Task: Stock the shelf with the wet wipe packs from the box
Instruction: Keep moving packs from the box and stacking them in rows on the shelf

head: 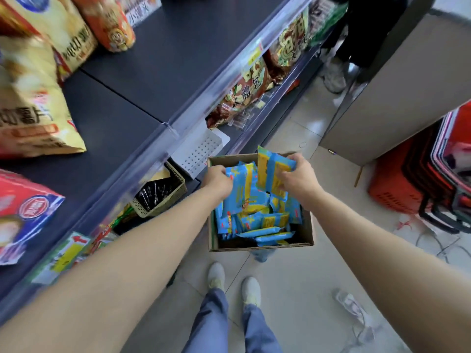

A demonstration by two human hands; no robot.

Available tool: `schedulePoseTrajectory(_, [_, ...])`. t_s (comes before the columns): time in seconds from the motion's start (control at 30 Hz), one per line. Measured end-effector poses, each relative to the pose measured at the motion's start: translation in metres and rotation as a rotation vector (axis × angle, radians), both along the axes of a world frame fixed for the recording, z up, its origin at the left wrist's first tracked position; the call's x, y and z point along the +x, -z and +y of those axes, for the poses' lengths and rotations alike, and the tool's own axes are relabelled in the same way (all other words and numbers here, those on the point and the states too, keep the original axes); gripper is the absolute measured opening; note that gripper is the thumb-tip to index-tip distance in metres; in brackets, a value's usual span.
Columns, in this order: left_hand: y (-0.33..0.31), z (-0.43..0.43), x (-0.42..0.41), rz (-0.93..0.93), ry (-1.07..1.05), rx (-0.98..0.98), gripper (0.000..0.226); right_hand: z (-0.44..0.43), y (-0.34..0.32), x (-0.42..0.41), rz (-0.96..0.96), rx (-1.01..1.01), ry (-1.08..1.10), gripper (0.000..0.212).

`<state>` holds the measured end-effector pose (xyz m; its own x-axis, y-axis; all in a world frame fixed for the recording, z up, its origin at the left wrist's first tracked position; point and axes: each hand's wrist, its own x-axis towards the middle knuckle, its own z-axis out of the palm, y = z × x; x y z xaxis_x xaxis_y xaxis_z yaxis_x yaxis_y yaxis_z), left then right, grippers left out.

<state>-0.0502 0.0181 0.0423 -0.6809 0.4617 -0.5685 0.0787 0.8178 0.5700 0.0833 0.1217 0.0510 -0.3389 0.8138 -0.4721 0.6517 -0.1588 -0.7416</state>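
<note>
An open cardboard box (309,233) stands on the floor in front of my feet, holding several blue and yellow wet wipe packs (257,222). My left hand (216,180) reaches into the box and grips a blue pack (238,189) at its top edge. My right hand (297,177) is closed on a bunch of packs (271,171) raised above the box's far rim. The dark grey shelf (153,80) runs along the left, with a wide bare stretch in its middle.
Snack bags (30,103) and a red box (23,212) sit on the shelf's left part. Lower shelves hold bagged goods (244,93) and a woven basket (163,192). Red shopping baskets (433,182) stand stacked at right beside a tall cardboard panel (397,93). Another person's legs (339,67) show at the top.
</note>
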Motion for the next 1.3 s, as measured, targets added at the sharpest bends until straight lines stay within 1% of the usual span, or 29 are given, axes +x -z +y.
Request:
schedulePoseTrajectory(0.03, [-0.020,0.001,-0.003,0.005,0.001,0.052,0.015,0.002,-0.018,-0.004,0.026,0.034,-0.001,0.021])
schedulePoseTrajectory(0.07, [-0.042,0.001,-0.005,-0.005,-0.008,0.096,0.010,0.004,-0.035,-0.008,0.046,0.073,-0.017,0.025])
schedulePoseTrajectory(0.13, [-0.085,-0.003,-0.008,-0.019,-0.006,0.164,0.019,0.006,-0.074,-0.017,0.074,0.139,-0.068,0.035])
schedulePoseTrajectory(0.17, [-0.107,-0.007,-0.009,-0.016,0.023,0.194,0.020,0.005,-0.097,-0.021,0.090,0.172,-0.087,0.037])
schedulePoseTrajectory(0.27, [-0.175,-0.022,-0.011,0.056,0.067,0.313,0.015,0.003,-0.159,-0.033,0.170,0.309,-0.134,0.029])
schedulePoseTrajectory(0.37, [-0.246,-0.049,-0.014,0.267,0.123,0.386,0.011,-0.010,-0.225,-0.045,0.283,0.460,-0.192,0.022])
schedulePoseTrajectory(0.47, [-0.312,-0.084,-0.023,0.540,0.139,0.318,0.031,-0.033,-0.290,-0.061,0.404,0.609,-0.271,0.025])
schedulePoseTrajectory(0.53, [-0.349,-0.111,-0.029,0.686,0.115,0.281,0.029,-0.053,-0.329,-0.074,0.487,0.699,-0.327,0.028])
schedulePoseTrajectory(0.63, [-0.401,-0.157,-0.032,0.880,0.037,0.288,0.020,-0.095,-0.376,-0.098,0.600,0.743,-0.432,0.033])
schedulePoseTrajectory(0.7, [-0.427,-0.192,-0.035,0.989,-0.020,0.282,0.019,-0.129,-0.397,-0.118,0.675,0.785,-0.520,0.034])
schedulePoseTrajectory(0.8, [-0.452,-0.252,-0.045,1.108,-0.137,0.217,0.019,-0.190,-0.419,-0.149,0.772,0.865,-0.645,0.030])
schedulePoseTrajectory(0.9, [-0.462,-0.318,-0.057,1.150,-0.241,0.139,0.020,-0.253,-0.435,-0.182,0.819,0.922,-0.789,0.027])
schedulePoseTrajectory(1.0, [-0.464,-0.379,-0.072,1.152,-0.336,0.056,0.024,-0.307,-0.444,-0.215,0.828,0.983,-0.943,0.029])
schedulePoseTrajectory(1.1, [-0.467,-0.446,-0.094,1.169,-0.449,-0.042,0.027,-0.366,-0.453,-0.248,0.769,1.063,-1.088,0.035])
schedulePoseTrajectory(1.23, [-0.472,-0.523,-0.129,1.160,-0.530,-0.184,0.028,-0.429,-0.459,-0.290,0.686,1.149,-1.204,0.040])
schedulePoseTrajectory(1.3, [-0.471,-0.556,-0.149,1.130,-0.567,-0.211,0.027,-0.455,-0.459,-0.310,0.636,1.190,-1.255,0.044])
